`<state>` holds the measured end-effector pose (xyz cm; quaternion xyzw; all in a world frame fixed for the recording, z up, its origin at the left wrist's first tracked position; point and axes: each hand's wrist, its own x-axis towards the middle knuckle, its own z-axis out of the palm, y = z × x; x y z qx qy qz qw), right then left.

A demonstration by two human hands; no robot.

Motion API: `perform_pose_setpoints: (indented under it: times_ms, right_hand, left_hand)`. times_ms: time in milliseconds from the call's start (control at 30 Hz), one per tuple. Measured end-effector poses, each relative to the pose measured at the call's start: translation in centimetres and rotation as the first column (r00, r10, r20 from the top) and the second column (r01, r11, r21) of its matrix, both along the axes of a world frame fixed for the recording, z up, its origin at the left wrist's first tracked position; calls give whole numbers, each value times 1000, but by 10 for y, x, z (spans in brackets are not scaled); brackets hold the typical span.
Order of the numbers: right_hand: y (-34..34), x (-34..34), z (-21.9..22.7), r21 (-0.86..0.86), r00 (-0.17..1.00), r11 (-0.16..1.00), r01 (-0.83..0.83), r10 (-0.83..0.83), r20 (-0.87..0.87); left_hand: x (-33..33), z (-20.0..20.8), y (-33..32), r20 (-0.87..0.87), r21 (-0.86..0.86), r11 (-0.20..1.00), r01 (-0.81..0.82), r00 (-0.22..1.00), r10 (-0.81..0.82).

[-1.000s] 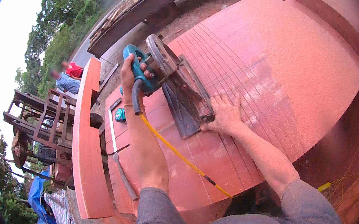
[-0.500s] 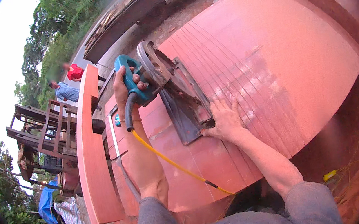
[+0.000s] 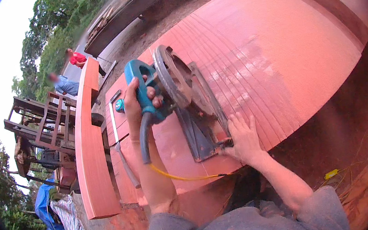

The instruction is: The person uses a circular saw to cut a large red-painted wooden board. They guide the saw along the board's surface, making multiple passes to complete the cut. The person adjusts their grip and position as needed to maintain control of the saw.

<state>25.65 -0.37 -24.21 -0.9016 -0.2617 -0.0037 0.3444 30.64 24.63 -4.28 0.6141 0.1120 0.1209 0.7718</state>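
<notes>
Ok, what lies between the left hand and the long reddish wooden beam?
Head view: a rounded teal tape measure and, nearer the beam, a silver-bladed square.

two hands (image 3: pixel 132 103) (image 3: pixel 245 141), one circular saw (image 3: pixel 181 89), one tape measure (image 3: pixel 120 105)

wood slab (image 3: pixel 303 29) (dark lines across) bears | circular saw (image 3: pixel 178 90) | teal tape measure (image 3: pixel 119 105) | pale straightedge (image 3: pixel 114 124) | dark bar (image 3: pixel 128 169)

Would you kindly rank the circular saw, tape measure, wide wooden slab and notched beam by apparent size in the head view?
Wide wooden slab
Circular saw and notched beam, too close to rank
Tape measure
</notes>
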Motion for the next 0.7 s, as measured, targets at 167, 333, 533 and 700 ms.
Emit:
perform_pose_setpoints:
  times_ms: [167,333,533,700]
  right_hand:
    - [-27,-42,-3,32,1000,999,-3,2,22]
    - [-33,-49,-7,38,1000,999,-11,10,20]
    - [-18,-34,-6,-3,999,1000,31,-31,27]
    - [10,0,-6,3,996,997,72,-72,52]
  left_hand:
    - [-45,-4,-25,-2,-44,998,-45,999,45]
    - [-51,-4,-31,18,-70,997,-15,1000,17]
    - [-24,-8,-13,22,-46,998,-38,999,39]
    - [18,-9,15,25,-62,998,2,1000,0]
